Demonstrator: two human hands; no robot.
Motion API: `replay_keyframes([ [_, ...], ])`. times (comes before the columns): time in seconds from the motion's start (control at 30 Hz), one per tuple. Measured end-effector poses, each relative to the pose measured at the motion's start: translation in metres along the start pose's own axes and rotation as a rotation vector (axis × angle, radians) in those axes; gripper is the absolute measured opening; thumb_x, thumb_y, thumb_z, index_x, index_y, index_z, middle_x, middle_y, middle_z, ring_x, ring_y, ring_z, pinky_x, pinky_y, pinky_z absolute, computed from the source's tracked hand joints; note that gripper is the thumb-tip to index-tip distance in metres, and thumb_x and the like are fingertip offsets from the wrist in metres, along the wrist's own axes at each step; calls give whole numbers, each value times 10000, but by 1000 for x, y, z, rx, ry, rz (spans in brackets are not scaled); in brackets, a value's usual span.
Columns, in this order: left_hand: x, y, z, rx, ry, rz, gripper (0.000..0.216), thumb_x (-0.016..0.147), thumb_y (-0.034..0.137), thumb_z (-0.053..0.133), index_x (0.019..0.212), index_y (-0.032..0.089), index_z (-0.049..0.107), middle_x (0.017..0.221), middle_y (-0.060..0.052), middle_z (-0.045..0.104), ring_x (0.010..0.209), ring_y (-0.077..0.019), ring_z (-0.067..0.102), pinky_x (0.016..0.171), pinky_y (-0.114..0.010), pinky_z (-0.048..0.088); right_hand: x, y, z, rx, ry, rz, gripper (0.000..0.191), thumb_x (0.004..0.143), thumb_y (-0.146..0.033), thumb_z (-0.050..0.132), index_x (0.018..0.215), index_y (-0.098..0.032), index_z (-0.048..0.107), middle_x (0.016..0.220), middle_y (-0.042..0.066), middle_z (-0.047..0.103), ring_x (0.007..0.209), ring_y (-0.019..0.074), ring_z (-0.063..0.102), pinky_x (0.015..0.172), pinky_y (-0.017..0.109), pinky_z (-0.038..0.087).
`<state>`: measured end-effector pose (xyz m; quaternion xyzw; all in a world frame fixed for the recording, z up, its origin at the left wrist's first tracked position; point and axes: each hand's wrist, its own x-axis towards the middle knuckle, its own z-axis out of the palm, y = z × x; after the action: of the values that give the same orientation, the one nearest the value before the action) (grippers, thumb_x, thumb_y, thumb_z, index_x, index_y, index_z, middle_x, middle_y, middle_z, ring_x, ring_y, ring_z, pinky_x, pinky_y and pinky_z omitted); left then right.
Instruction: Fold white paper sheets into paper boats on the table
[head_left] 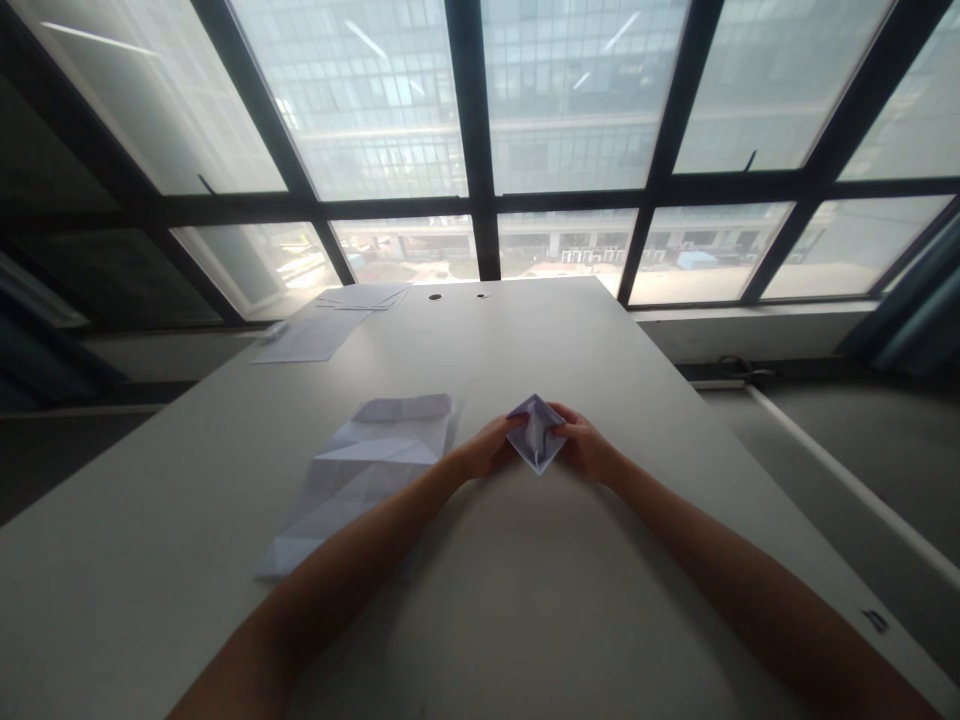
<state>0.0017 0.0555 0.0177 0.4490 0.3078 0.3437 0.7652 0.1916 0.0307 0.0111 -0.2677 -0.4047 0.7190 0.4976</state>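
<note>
A small diamond-shaped piece of folded paper (pixel 537 452) is held up a little above the white table (pixel 525 600). My left hand (pixel 491 447) grips its left corner, with the thumb on the near face. On the opposite corner, my right hand (pixel 586 446) pinches it in the same way. The middle of the folded paper looks opened up, with a crease running toward its lower point. Most of my fingers are hidden behind it. To the left of my left hand lies a large creased sheet of paper (pixel 375 465), partly covered by my left forearm.
Several flat sheets of paper (pixel 311 338) lie at the far left of the table. Two small round marks or holes show near the far edge. A small dark object (pixel 874 621) sits by the right edge. Large framed windows (pixel 562 100) stand beyond the table.
</note>
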Motion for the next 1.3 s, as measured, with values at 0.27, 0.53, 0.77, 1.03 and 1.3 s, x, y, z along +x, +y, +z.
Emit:
replay_keyframes([
  [0.27, 7, -3, 1, 8, 81, 16, 344, 741, 374, 777, 962, 136, 665, 856, -59, 666, 729, -162, 593, 680, -251, 455, 6, 5, 2, -26, 161, -24, 363, 693, -277, 737, 1041, -227, 648, 864, 12, 689, 753, 178, 622, 686, 269, 483],
  [0.53, 12, -3, 0, 283, 127, 140, 383, 722, 411, 742, 940, 111, 648, 796, -46, 640, 687, -150, 576, 644, -243, 435, 12, 12, -5, -529, 413, -251, 256, 734, -405, 656, 859, -182, 654, 755, 16, 656, 680, 168, 577, 615, 266, 455],
  [0.77, 11, 1, -10, 687, 264, 179, 186, 773, 307, 638, 828, 128, 628, 603, 32, 533, 490, -83, 450, 456, -186, 297, 16, 14, -19, -755, 486, -258, 242, 736, -417, 655, 706, -178, 639, 561, -7, 565, 505, 144, 495, 486, 263, 377],
  [1.03, 17, -4, -18, 750, 359, 181, 185, 756, 205, 607, 930, 146, 619, 612, 21, 603, 454, -87, 485, 443, -181, 307, 20, 12, -29, -932, 533, -301, 188, 695, -350, 648, 749, -170, 656, 605, 5, 606, 545, 147, 523, 518, 255, 379],
  [1.3, 14, 0, -13, 981, 498, 329, 161, 809, 248, 561, 937, 165, 613, 529, 51, 560, 458, -106, 479, 497, -211, 310, 15, -1, -34, -1089, 564, -359, 190, 775, -360, 552, 769, -196, 647, 669, 33, 651, 584, 171, 566, 579, 283, 426],
])
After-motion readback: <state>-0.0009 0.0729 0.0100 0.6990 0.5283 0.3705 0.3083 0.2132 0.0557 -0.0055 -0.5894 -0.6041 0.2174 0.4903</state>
